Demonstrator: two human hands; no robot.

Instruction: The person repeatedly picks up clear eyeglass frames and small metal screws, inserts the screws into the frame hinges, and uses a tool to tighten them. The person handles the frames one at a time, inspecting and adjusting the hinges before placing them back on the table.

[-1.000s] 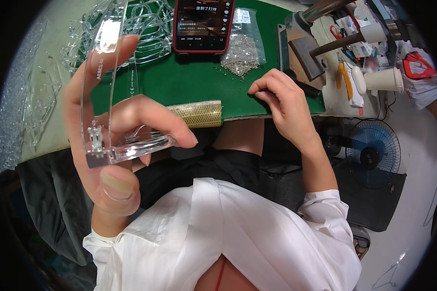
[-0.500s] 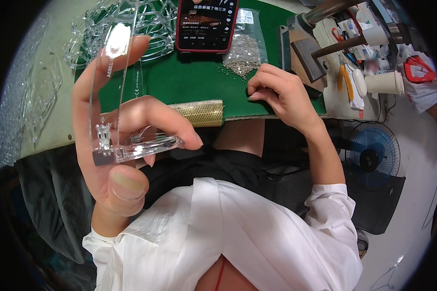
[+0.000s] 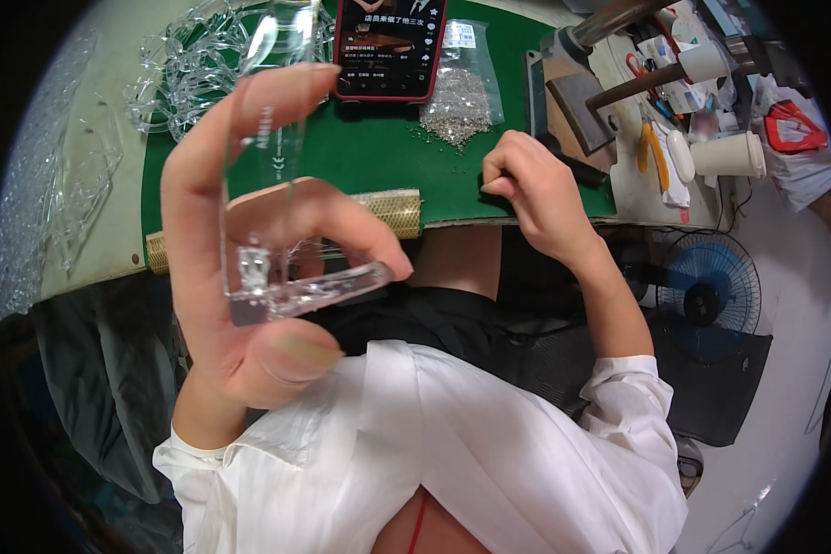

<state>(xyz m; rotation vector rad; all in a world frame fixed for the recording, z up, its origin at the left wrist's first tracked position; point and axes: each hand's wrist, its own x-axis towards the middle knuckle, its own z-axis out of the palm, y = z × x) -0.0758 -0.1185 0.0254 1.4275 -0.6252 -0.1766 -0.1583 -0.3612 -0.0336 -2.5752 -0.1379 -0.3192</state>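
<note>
The left hand (image 3: 249, 249) is raised close to the camera, palm turned toward it, fingers half curled; a clear acrylic bracket (image 3: 282, 240) is gripped in it, the upright plate being held between the forefinger along its far edge and the middle finger bent across its front, while the thumb is pressed under the short foot at the bottom; the bracket is held upright, well above the green mat (image 3: 379, 152), and the mat is seen through it; the left forearm is brought up from the lower edge in a white sleeve. The right hand (image 3: 526, 194) is held low at the near edge of the mat, knuckles up, fingers curled in to a loose fist, thumb and forefinger pinched together; whether anything small is held between them cannot be told; the wrist is bent and the forearm is stretched out from a rolled white cuff. A bag of small screws (image 3: 462, 88) is lying on the mat just beyond the right hand; a phone (image 3: 388, 46) is propped beside it; clear parts (image 3: 194, 65) are heaped behind the bracket.
</note>
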